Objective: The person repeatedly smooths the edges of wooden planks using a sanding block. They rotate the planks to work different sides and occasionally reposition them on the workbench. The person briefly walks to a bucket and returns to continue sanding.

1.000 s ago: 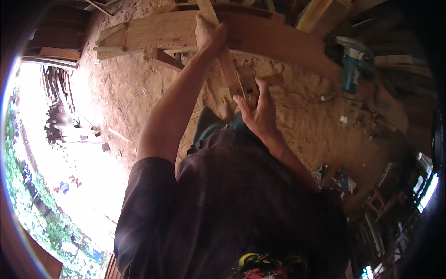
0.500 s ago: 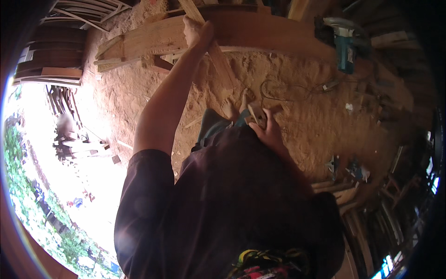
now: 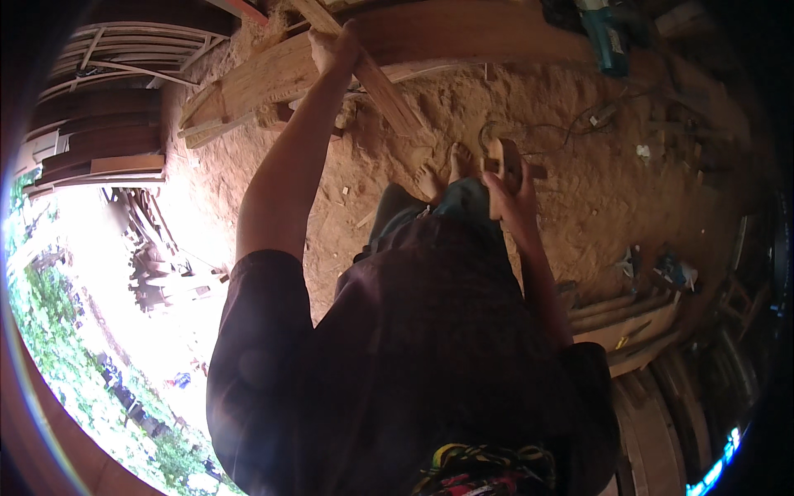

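My left hand reaches far forward and is closed around a narrow wooden strip. The strip slants across a long, thick wooden beam, and its lower end sticks out toward me. At my right side, by my thigh, my right hand grips a small wooden hand plane, a block with a short crosswise handle. My fingers cover part of the plane. It is held in the air, apart from the strip.
A teal corded power tool rests at the beam's right end, its cable trailing over sawdust-covered ground. My bare feet stand below the strip. Stacked boards line the left, and more timber lies at the lower right.
My right hand has moved the plane forward and right, away from my waist. The left hand keeps its hold on the strip. The whole view has shifted slightly.
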A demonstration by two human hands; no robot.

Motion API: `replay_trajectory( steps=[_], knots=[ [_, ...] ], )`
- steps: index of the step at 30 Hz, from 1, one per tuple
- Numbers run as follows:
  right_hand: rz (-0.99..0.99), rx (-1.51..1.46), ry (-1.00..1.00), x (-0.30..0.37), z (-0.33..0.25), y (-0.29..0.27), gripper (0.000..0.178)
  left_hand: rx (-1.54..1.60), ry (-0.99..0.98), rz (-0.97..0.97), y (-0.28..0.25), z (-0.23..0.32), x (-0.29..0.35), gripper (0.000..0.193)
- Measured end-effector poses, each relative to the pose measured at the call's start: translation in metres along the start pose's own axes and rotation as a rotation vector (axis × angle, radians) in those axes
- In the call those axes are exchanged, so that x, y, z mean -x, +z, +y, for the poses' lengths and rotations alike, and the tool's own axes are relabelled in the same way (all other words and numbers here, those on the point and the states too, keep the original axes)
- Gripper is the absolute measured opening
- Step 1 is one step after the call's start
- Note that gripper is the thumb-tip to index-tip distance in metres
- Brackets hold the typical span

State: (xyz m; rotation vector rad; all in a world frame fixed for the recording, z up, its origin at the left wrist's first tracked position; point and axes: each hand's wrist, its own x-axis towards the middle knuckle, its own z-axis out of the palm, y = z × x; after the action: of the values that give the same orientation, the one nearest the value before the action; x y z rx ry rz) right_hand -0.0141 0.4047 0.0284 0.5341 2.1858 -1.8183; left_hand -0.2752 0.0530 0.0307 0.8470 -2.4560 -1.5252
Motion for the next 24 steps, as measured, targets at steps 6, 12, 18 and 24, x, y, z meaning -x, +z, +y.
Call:
replay_trajectory(
  steps=[6,12,18,24],
  knots=[
    [-0.13,0.078,-0.135,-0.032,-0.094,0.087,0.092,0.019,-0.056,0.111,0.012,0.002,0.023,0.084],
    [-0.21,0.25,-0.29,-0.049,-0.1,0.111,0.1,-0.097,-0.027,-0.037,0.002,-0.027,0.014,0.073],
    [-0.171,0.275,-0.256,-0.036,-0.005,0.068,0.096,0.157,0.103,-0.169,-0.002,-0.054,-0.009,0.058],
    [0.094,0.356,0.283,-0.002,0.092,-0.017,0.096,0.308,0.024,-0.33,-0.033,-0.099,-0.037,0.048]
  ],
)
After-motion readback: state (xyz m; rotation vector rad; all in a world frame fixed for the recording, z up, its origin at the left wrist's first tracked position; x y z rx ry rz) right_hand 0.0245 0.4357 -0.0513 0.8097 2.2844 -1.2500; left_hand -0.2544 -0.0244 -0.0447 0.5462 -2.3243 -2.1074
